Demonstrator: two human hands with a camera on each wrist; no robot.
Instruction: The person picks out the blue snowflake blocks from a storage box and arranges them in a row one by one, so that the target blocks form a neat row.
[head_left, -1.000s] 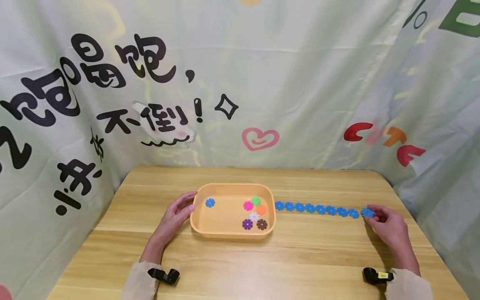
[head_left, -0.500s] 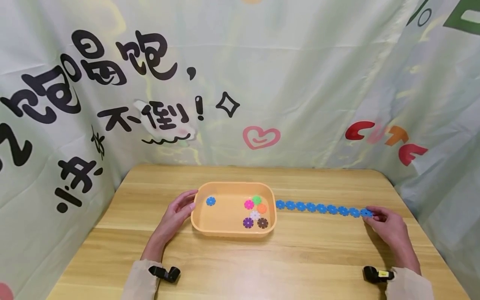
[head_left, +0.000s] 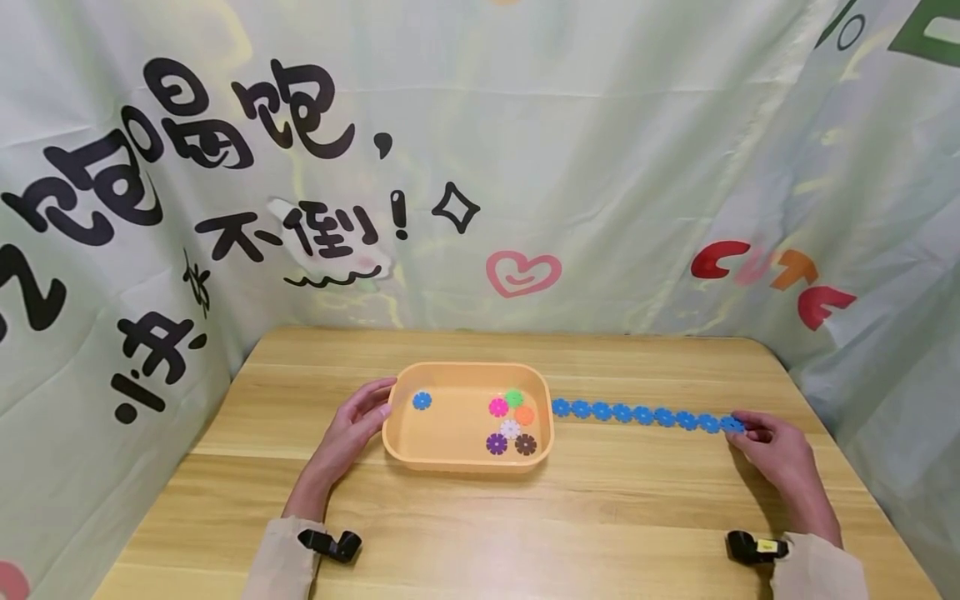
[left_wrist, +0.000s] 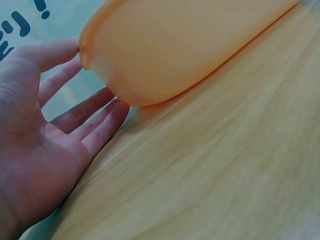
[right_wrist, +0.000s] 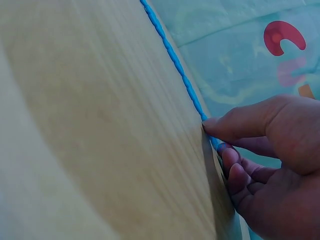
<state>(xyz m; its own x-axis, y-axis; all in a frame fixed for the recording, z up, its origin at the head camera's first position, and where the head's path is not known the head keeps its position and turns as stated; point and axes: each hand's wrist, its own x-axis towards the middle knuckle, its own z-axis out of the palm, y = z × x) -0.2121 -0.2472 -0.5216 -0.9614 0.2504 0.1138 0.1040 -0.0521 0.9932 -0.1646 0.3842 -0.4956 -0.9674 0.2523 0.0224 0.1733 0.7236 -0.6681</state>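
Observation:
Blue plastic snowflake discs (head_left: 642,415) lie in a straight row running right from the tray. My right hand (head_left: 776,450) pinches the blue snowflake disc (head_left: 732,424) at the row's right end between thumb and fingertips. That disc meets its neighbour; in the right wrist view the row (right_wrist: 176,60) looks like one thin edge-on line. My left hand (head_left: 358,423) is at the left end of the orange tray (head_left: 450,462), thumb at the rim and relaxed fingers touching the outer wall (left_wrist: 165,55). A single blue snowflake disc (head_left: 422,401) lies inside the tray, toward the left.
Pink (head_left: 498,407), green (head_left: 513,398), orange (head_left: 524,415), white (head_left: 510,429), purple (head_left: 497,444) and brown (head_left: 526,445) snowflake discs lie at the tray's right side. A printed curtain (head_left: 600,167) hangs behind the wooden table (head_left: 600,517).
My right hand has brought the pinched blue snowflake disc slightly left, closing the small gap to the row. My left hand stays at the tray, and the view has tilted slightly.

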